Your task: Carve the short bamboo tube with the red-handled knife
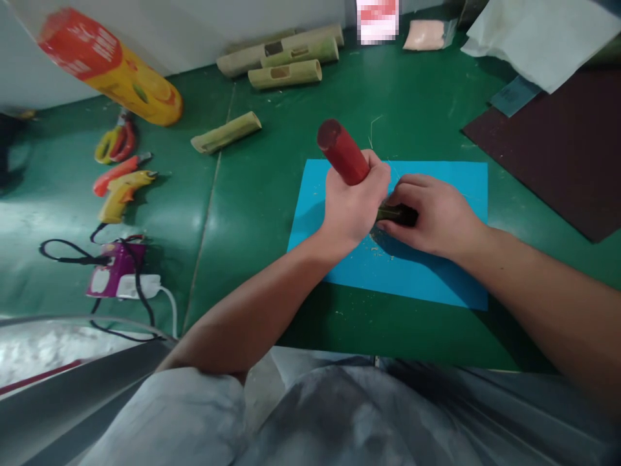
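Note:
My left hand [354,207] is closed round a thick red cylindrical handle [342,151] that sticks up and away from me; the tool's working end is hidden by my fingers. My right hand [436,217] is closed over a small dark green piece [400,213], which looks like bamboo, and presses it down on a blue sheet [436,272]. The two hands touch over the sheet's middle. Fine pale shavings lie scattered on the blue sheet around the piece.
Several cut bamboo sections [284,58] lie at the back of the green table [242,194], one more [226,133] nearer. At left are a yellow glue gun [123,193], scissors [115,142], pliers, a power strip [121,275] and a yellow-red tube [111,68]. Dark sandpaper [557,149] lies right.

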The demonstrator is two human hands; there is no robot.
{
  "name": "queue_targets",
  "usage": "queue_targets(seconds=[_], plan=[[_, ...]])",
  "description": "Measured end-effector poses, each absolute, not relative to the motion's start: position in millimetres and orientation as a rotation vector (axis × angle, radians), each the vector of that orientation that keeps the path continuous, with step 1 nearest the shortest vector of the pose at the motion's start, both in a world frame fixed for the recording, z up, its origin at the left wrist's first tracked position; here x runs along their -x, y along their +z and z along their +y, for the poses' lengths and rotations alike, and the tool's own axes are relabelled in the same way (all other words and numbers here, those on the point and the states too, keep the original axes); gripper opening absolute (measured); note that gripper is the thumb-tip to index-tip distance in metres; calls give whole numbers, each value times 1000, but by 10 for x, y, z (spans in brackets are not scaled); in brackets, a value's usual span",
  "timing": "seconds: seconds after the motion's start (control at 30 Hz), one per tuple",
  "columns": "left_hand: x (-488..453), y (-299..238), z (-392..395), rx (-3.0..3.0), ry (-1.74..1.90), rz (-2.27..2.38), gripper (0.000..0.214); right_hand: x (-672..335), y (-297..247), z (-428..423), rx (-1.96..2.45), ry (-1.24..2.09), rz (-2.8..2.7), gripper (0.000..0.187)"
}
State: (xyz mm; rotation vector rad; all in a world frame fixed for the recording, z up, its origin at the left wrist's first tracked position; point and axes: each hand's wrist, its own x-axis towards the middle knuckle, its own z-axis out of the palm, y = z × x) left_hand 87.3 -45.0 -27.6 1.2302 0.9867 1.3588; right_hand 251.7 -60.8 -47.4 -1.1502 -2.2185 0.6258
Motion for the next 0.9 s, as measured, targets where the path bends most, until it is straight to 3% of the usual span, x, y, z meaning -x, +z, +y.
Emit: queue_targets(seconds=[0.33,0.5,0.9], plan=[[-804,-190,-353,-1209,1123,844,45,-2514,-464,-603,1162,681,-2204,13],[-849,-206,-333,-1126,1349,912,50,-2513,-456,-608,1196,624,-2190,17],[-863,-322,-353,-1164,1342,982,54,-2534,-461,-606,1190,622,-2220,16]])
